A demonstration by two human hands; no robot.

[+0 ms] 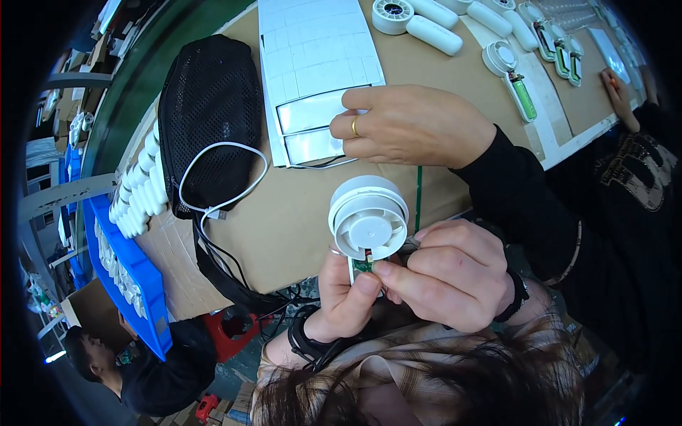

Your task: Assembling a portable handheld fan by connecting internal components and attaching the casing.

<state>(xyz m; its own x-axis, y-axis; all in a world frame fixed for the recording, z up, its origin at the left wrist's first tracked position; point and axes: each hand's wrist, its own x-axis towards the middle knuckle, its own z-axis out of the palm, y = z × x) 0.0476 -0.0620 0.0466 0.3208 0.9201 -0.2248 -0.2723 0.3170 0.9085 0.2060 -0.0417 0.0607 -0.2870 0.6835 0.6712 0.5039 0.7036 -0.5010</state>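
Note:
A white handheld fan (369, 213) with its round head uppermost is gripped by my left hand (344, 295), whose fingers wrap round the handle. The handle's casing is opened, and a small green circuit board (362, 265) shows just below the fan head. My right hand (455, 273) is closed in a pinch, its thumb tip right beside the board. A thin dark piece shows by its index finger; I cannot make out what the fingers hold. Above the fan, a co-worker's hand (412, 124) with a ring reaches in from the right over a white sheet of labels (320, 64).
A black mesh pouch (211, 121) lies left, with a white cable (266, 167) looped over it. White cylindrical parts (142, 184) are stacked beside a blue bin (135, 277). Several fan parts (433, 35) and opened fans (518, 85) lie at the far right. Other people sit nearby.

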